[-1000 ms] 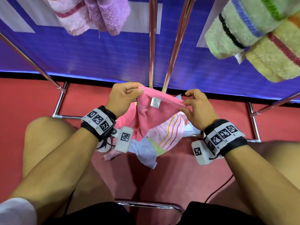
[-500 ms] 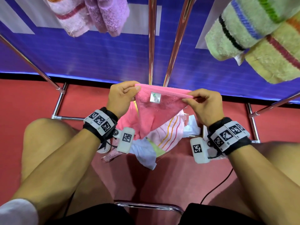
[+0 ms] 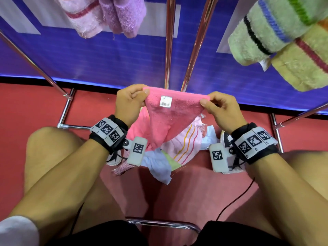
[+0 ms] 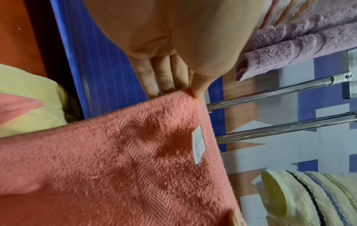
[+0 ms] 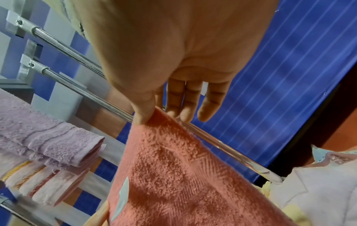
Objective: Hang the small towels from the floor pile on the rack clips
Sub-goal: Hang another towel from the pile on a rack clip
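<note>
A pink towel (image 3: 168, 119) with a white label (image 3: 166, 102) is stretched by its top edge between both hands, above the floor pile (image 3: 179, 148). My left hand (image 3: 131, 102) pinches the towel's left corner between thumb and fingers. My right hand (image 3: 218, 109) pinches the right corner. In the left wrist view the thumb and fingers (image 4: 164, 79) clamp the pink towel (image 4: 135, 168) at its corner. The right wrist view shows the thumb on the pink towel (image 5: 183, 175), with the fingers (image 5: 189, 105) behind its edge. The pile holds a striped white towel, a light blue one and others.
Chrome rack poles (image 3: 169, 41) rise just behind the held towel, in front of a blue panel. Hung towels: lilac and pink (image 3: 113, 15) at upper left, green and yellow striped (image 3: 284, 38) at upper right. My bare knees flank the pile on the red floor; a chrome bar (image 3: 159, 223) crosses near me.
Both hands have lifted the pink towel and drawn apart, pulling its top edge from bunched to straight and taut. The right hand moved right and slightly up.
</note>
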The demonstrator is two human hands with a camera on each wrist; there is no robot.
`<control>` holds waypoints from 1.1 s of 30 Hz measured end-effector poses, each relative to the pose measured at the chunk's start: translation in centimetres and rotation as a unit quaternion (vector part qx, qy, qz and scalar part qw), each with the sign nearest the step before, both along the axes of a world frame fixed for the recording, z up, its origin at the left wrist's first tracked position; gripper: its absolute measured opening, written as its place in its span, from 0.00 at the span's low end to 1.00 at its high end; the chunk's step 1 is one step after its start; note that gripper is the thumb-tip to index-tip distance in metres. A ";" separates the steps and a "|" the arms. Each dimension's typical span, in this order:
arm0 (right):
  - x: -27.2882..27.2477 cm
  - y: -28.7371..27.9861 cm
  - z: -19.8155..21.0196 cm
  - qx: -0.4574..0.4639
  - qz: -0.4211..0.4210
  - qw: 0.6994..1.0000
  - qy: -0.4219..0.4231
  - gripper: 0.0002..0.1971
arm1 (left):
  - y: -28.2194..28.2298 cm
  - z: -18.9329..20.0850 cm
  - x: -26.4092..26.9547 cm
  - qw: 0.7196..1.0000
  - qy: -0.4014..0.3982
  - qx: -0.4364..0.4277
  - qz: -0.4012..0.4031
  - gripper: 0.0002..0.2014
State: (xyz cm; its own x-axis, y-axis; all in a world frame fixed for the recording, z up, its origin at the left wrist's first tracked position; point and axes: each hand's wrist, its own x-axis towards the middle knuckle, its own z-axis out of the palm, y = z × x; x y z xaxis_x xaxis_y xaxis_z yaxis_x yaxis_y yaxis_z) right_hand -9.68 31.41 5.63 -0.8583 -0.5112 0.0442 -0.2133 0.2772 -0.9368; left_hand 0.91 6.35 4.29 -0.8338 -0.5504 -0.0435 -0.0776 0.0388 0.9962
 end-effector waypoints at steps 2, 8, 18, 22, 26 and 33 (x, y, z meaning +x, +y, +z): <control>0.0 -0.5 0.0 0.007 -0.008 1.000 0.011 0.11 | -0.1 -0.1 0.1 1.000 -0.009 -0.008 0.028 0.07; 0.8 -2.2 -1.3 0.111 -0.096 0.985 0.095 0.09 | 0.2 -1.1 0.5 0.995 -0.067 -0.056 0.050 0.08; 1.8 -3.9 -0.8 0.136 -0.077 0.974 0.163 0.13 | 1.4 -0.9 -0.1 0.993 -0.060 -0.089 0.040 0.07; 2.9 -4.8 -1.4 0.137 0.010 0.977 0.160 0.10 | 2.4 -1.4 -0.2 0.992 -0.067 -0.109 0.002 0.05; 3.5 -5.3 -1.5 0.110 0.050 0.984 0.135 0.09 | 3.9 -1.1 0.0 0.994 -0.043 -0.073 -0.069 0.11; 3.7 -5.1 -1.3 0.057 0.065 0.995 0.058 0.08 | 4.6 -0.8 0.0 0.991 -0.035 0.030 -0.124 0.08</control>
